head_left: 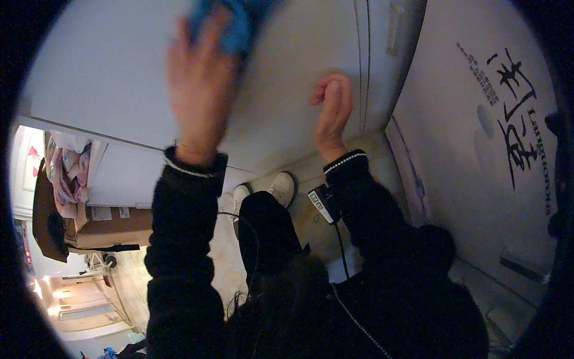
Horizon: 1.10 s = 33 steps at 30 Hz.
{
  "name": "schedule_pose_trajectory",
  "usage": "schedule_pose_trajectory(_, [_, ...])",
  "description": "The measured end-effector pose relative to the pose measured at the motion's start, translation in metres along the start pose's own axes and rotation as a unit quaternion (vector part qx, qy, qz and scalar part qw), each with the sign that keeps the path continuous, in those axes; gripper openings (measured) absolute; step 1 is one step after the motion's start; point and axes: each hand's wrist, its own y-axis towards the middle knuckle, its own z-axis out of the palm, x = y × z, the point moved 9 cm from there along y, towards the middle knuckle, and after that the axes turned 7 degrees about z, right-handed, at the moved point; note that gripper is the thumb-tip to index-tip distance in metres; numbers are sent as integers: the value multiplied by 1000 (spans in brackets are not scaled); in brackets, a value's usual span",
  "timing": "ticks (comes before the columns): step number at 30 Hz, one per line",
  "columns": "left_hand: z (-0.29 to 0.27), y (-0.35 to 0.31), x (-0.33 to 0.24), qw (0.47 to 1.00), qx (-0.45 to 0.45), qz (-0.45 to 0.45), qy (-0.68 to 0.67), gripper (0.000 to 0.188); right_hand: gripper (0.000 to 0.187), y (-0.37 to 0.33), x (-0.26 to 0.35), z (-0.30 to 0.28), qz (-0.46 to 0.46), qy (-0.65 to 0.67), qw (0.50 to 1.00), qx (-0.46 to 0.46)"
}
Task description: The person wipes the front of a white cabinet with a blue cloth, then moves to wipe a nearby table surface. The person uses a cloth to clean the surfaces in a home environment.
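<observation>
My left hand (202, 90) reaches far up over a large pale panel (119, 66), smeared by motion. Its fingers press on a bunched blue cloth (230, 27), partly cut off by the picture's upper rim. Lower and to the right, my right hand (335, 110) is raised in front of the same pale surface. Its fingers curl in loosely, with nothing seen in them. Whether it touches the panel I cannot tell.
A white wall with dark lettering (508, 119) rises close on my right. To the left stands an open cardboard box (116, 227) with pinkish bundles (72, 167) above it. A small black device (323, 203) on a cable hangs by my right sleeve. My white shoes (283, 186) are below.
</observation>
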Motion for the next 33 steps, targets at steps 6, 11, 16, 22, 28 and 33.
schedule_pose_trajectory(6, [-17, 74, 8, 965, -234, -11, 119, 23, 35, -3, -6, -9, -15, 29, 999, 3])
schedule_pose_trajectory(11, [58, 30, -119, 980, 4, 110, -165, 25, 33, -2, -17, -59, -42, 74, 991, -107])
schedule_pose_trajectory(16, [96, -22, -184, 952, 36, 172, -252, 34, 24, -24, -47, -67, 12, -72, 993, -89])
schedule_pose_trajectory(22, [119, -72, -200, 929, 137, 216, -267, 36, 32, -47, -94, -59, 137, -131, 982, -23])
schedule_pose_trajectory(28, [115, -97, -201, 903, 215, 248, -279, 44, 43, -67, -134, -53, 290, 16, 957, -19])
schedule_pose_trajectory(33, [84, -99, -169, 899, 154, 99, -399, 33, 39, -76, -168, -48, 329, 164, 928, -60])
